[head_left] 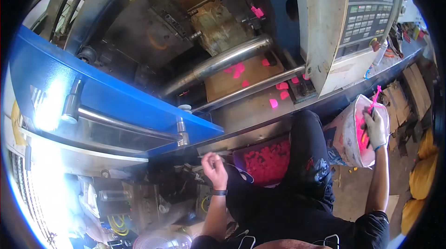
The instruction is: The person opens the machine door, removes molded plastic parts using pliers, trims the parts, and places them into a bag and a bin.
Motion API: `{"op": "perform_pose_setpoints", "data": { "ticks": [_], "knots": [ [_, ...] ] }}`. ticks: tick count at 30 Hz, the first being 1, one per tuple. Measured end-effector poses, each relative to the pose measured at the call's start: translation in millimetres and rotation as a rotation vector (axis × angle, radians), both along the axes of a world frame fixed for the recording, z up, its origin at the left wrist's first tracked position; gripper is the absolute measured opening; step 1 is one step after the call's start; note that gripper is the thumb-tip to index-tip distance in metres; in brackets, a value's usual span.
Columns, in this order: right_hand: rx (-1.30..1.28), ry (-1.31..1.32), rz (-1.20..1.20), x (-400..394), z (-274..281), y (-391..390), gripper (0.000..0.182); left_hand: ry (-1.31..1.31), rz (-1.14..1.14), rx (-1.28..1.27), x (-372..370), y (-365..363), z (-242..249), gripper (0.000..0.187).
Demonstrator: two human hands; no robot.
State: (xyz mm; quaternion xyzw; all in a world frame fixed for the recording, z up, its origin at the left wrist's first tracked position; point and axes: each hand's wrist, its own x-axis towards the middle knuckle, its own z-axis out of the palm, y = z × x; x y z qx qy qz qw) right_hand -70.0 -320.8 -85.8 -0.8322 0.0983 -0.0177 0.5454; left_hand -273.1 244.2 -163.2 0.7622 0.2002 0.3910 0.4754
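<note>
My right hand (pixel 377 130), in a pale glove, is closed over the mouth of a white sack-like bucket (pixel 344 144). From its fingers rises a thin branching pink plastic sprue (pixel 376 98). Against the palm lies a dark tool with an orange handle (pixel 364 138), its kind partly hidden. My left hand (pixel 214 171) is bare, with a dark band at the wrist; its fingers are curled in and nothing shows in them. Below and right of it, a purple bin (pixel 239 160) holds many small pink pieces (pixel 268 161), beside my knee.
A blue machine door (pixel 116 84) with a metal handle (pixel 130 126) stands at left. Several pink pieces (pixel 281 90) lie on the machine ledge under steel bars (pixel 232 56). A control panel (pixel 367 19) is at upper right. Yellow sacks (pixel 423 174) lie far right; a fan (pixel 162 239) is below.
</note>
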Motion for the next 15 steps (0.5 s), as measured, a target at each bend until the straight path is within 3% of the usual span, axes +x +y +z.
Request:
{"op": "perform_pose_setpoints", "data": {
  "ticks": [4, 7, 11, 15],
  "knots": [
    [-0.437, 0.314, 0.006, -4, -10, -58, 0.029, -0.103, -0.004, 0.004, 10, -1, 63, 0.029],
    [-0.962, 0.058, 0.129, 0, -101, -138, 0.035, -0.173, 0.027, 0.132, 22, 3, 98, 0.036],
    [-0.989, 0.285, 0.114, -15, -65, -119, 0.023, -0.248, 0.033, 0.223, 34, 6, 131, 0.049],
    [-0.936, 0.240, 0.147, -22, -62, -120, 0.019, -0.267, 0.010, 0.224, 43, 5, 149, 0.052]
  ]
}}
